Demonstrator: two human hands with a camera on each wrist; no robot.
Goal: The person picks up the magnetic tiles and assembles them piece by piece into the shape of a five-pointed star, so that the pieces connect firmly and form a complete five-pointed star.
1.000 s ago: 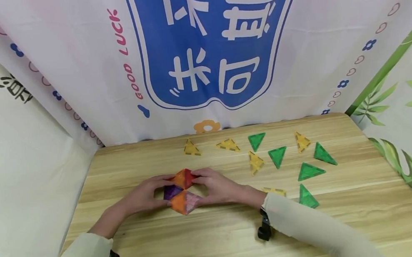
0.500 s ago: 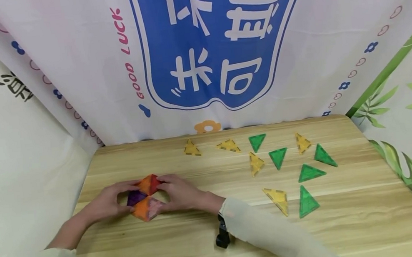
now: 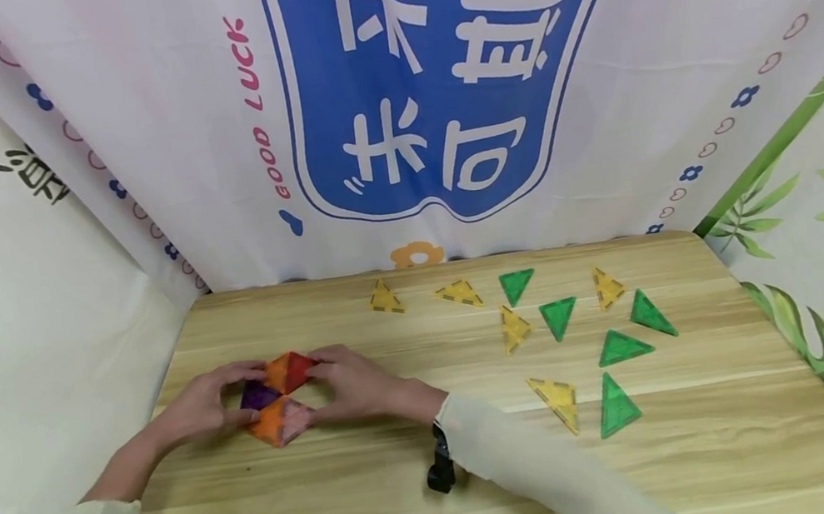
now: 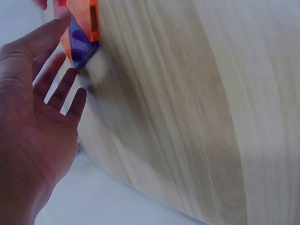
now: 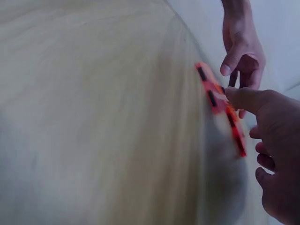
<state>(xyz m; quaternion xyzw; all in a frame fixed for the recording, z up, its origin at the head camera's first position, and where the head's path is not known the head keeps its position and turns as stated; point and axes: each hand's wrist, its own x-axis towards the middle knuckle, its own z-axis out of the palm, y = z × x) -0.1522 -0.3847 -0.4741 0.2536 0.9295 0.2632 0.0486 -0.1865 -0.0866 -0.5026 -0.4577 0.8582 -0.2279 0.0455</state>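
Observation:
Several translucent triangular magnetic tiles are joined edge to edge in an unclosed ring at the table's left. It has a purple tile point(image 3: 257, 395), an upper orange tile point(image 3: 276, 374), a red tile point(image 3: 298, 373), a lower orange tile point(image 3: 269, 424) and a pink tile point(image 3: 294, 421). My left hand point(image 3: 201, 406) grips the ring from the left, thumb near the lower orange tile, fingers at the upper one. My right hand point(image 3: 361, 385) holds the red and pink side. In the right wrist view, the tiles stand tilted, partly hidden behind my right hand point(image 5: 281, 140).
Loose yellow triangular tiles point(image 3: 555, 399) and green triangular tiles point(image 3: 618, 405) lie scattered over the right half of the wooden table point(image 3: 378, 503). A printed curtain point(image 3: 350, 238) hangs along the back edge.
Both hands have carried the joined tiles leftward across the table, mostly in the first half second. A yellow tile that the right forearm partly covered now shows whole. The loose tiles stay put.

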